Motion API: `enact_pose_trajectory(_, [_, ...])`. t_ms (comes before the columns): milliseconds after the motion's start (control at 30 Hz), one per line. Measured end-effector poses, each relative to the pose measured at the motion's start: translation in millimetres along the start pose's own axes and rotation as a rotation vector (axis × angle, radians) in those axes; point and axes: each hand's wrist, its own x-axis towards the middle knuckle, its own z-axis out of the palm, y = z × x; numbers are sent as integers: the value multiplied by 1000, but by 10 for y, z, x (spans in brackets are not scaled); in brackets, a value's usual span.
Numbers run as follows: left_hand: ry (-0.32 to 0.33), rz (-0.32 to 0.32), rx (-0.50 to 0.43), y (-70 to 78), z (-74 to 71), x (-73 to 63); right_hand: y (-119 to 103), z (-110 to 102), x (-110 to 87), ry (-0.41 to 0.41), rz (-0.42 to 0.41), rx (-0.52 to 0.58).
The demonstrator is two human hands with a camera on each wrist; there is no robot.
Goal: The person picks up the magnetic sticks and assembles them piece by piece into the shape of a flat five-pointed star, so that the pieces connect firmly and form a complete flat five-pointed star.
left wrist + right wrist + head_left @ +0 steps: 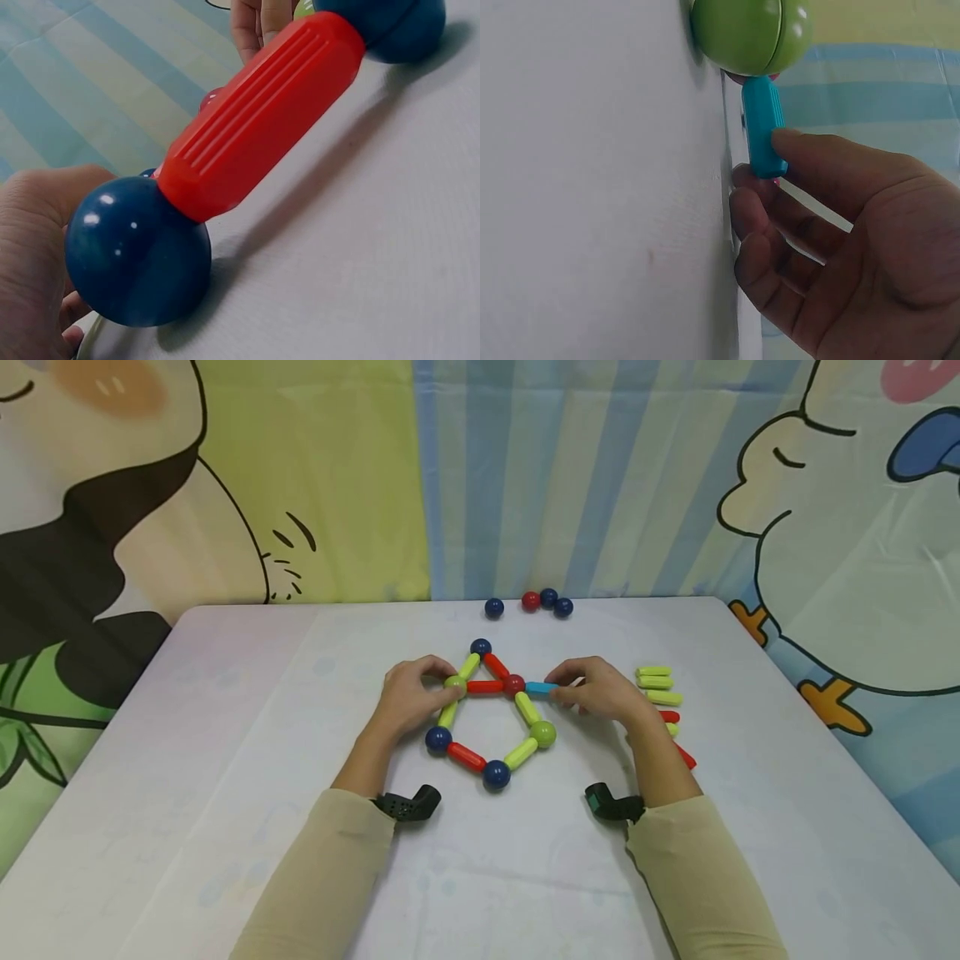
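Observation:
In the head view, toy construction rods and balls form a pentagon with a triangle at its far side. My left hand grips the green ball at the left corner. With thumb and fingers, my right hand pinches a blue rod, whose other end meets the red ball. A red rod joins the red and green balls. Nearer me are a green ball and a blue ball. The left wrist view shows a red rod between two blue balls, one beside the left hand.
Several loose yellow-green rods and some red ones lie right of the right hand. Along the table's far edge sit a blue ball, a red ball and two more blue balls. A printed curtain hangs behind the table.

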Motion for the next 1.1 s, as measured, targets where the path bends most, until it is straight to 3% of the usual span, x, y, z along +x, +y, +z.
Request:
enact_pose_trajectory(133, [-3,-9,-8,11,-6,-8,-17,-142,-117,45,4,-32])
enact_pose_trajectory(267, [-3,-9,-5,14,-4,-8,9,-391,-333,144,12,-22])
enact_pose_trajectory(533, [3,-2,15,6,9,-8,254,-748,-689,283,59,0])
enact_pose_trajectory(767, [3,6,2,-25,17,-12,525,-842,-779,282,138,-27])
enact_pose_trajectory(1000, [7,14,-1,-38,28,-10,785,-833,-728,196,304,-33])
enact_pose_trajectory(1100, [14,20,1,-34,26,-1,879,-816,-700,163,331,-37])
